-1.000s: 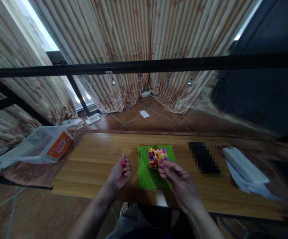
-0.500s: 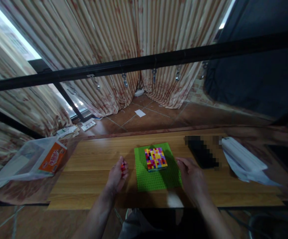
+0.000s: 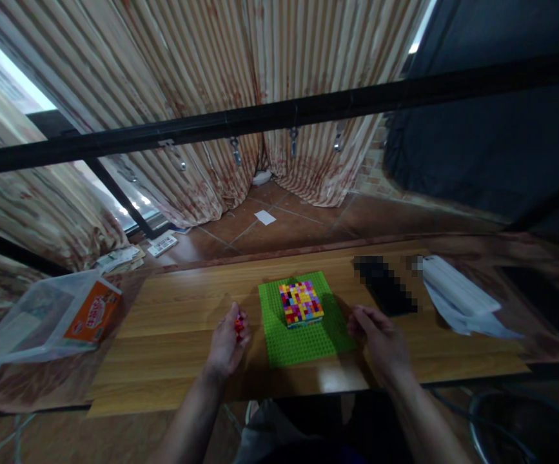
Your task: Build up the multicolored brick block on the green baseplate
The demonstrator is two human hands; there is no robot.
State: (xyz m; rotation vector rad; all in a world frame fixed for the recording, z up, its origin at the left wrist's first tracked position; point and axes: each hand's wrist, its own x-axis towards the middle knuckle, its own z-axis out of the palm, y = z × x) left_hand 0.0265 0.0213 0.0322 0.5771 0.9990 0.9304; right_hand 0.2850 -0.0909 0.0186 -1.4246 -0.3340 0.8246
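My left hand point(image 3: 228, 338) is closed around several small toy bricks point(image 3: 238, 323), red and purplish where they show between thumb and fingers. It is just left of a green studded baseplate point(image 3: 303, 352). On this plate stands a low square block of many-coloured toy bricks point(image 3: 301, 303), mostly yellow, red, orange and purple on top. At the plate's right edge is my right hand point(image 3: 378, 335), its fingers curled and pinched together. Whatever may be between those fingertips is too small or hidden to make out.
The plate lies on a wooden board point(image 3: 163, 322). To the right are a dark, partly pixelated flat object point(image 3: 390, 290) and a white package point(image 3: 460, 287). A clear plastic bin point(image 3: 42, 316) with an orange label stands left. A black rail point(image 3: 260, 116) crosses before striped curtains point(image 3: 202, 64).
The camera view has turned slightly to the right. My right hand has shifted a little to the right of the plate; my left hand still holds its bricks.
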